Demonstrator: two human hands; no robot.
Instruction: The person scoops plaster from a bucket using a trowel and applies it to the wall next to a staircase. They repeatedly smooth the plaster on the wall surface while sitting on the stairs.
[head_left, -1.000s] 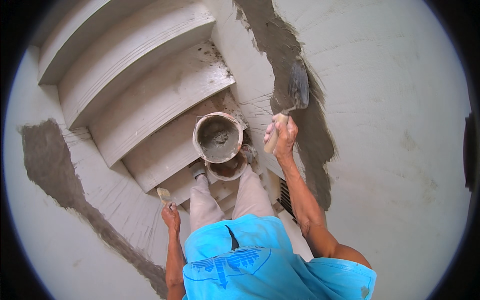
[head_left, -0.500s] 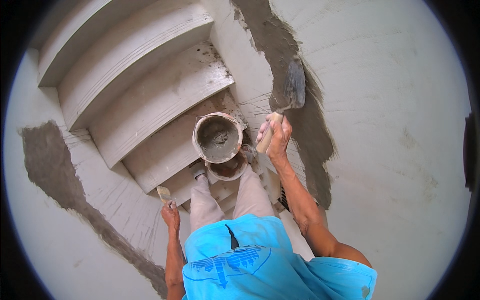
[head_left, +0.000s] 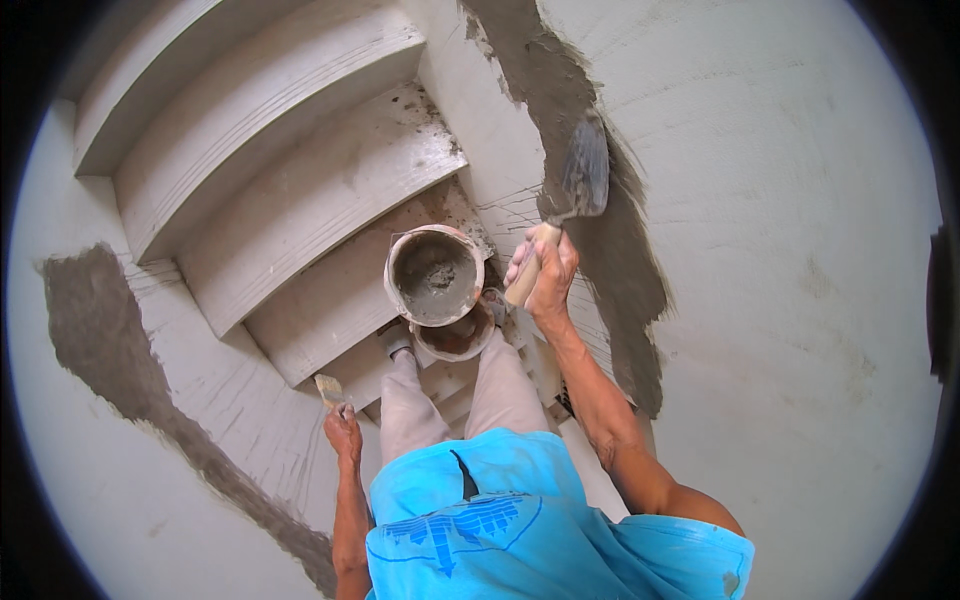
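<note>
My right hand [head_left: 543, 272] is closed around the wooden handle of a trowel [head_left: 586, 165]. The trowel's grey blade lies over the dark band of wet mortar [head_left: 610, 260] on the right wall; whether it touches cannot be told. Low on the left, my left hand [head_left: 343, 432] grips a flat brush [head_left: 328, 388] with a pale yellowish end, close to the stair edge. Between my hands stands a bucket [head_left: 398, 300] with grey mortar [head_left: 436, 278] inside. A second bucket [head_left: 462, 342] shows partly beneath it, by my feet.
Pale stairs [head_left: 330, 190] rise toward the upper left, with sharp step edges. Another dark mortar band [head_left: 110, 330] runs down the left wall. A smooth pale wall [head_left: 770, 250] fills the right side. More steps lie below, around my legs.
My right hand and the trowel have shifted slightly to the left. My left hand with the brush has barely moved. The buckets stay in place.
</note>
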